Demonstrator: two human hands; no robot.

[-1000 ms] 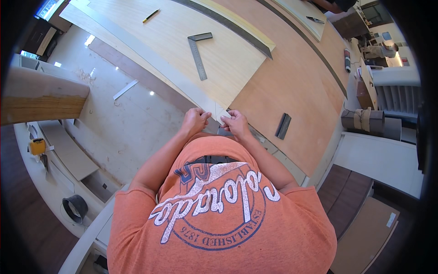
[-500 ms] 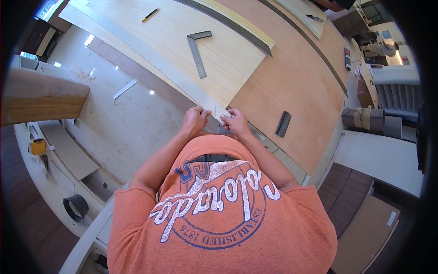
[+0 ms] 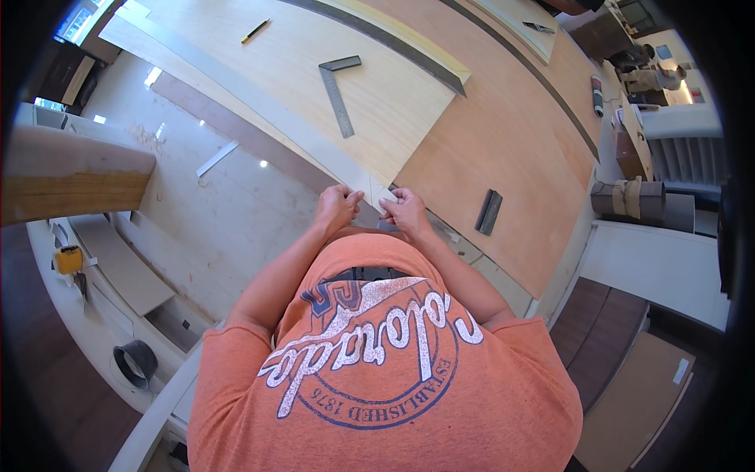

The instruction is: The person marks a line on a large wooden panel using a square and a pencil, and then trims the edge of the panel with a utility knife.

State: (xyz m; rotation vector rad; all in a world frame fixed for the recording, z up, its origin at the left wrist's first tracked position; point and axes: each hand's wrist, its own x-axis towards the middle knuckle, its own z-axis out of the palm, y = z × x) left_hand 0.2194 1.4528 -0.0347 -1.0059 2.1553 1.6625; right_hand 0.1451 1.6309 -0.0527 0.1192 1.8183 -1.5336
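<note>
A long pale grey-white strip [image 3: 259, 118] runs diagonally from the far left along the edge of a light wood panel [image 3: 393, 102] to just in front of my body. My left hand [image 3: 338, 208] is closed at the strip's left edge near its close end, thumb and fingers pinched together. On the other side, my right hand [image 3: 406, 209] pinches the small end portion of the strip between thumb and fingers. A thin line crosses the strip between the two hands; whether it is a crease or a cut I cannot tell. A try square [image 3: 338, 94] lies on the panel.
A yellow-black pencil or marker [image 3: 255, 31] lies farther up the panel. On the reddish board [image 3: 503, 149] rests a dark block [image 3: 488, 212]. A tape measure [image 3: 68, 259] sits at left, a tied roll [image 3: 627, 198] at right. Someone [image 3: 664, 77] is in the right background.
The view has shifted very slightly. Both hands keep their closed hold at the strip's near end, with almost no movement.
</note>
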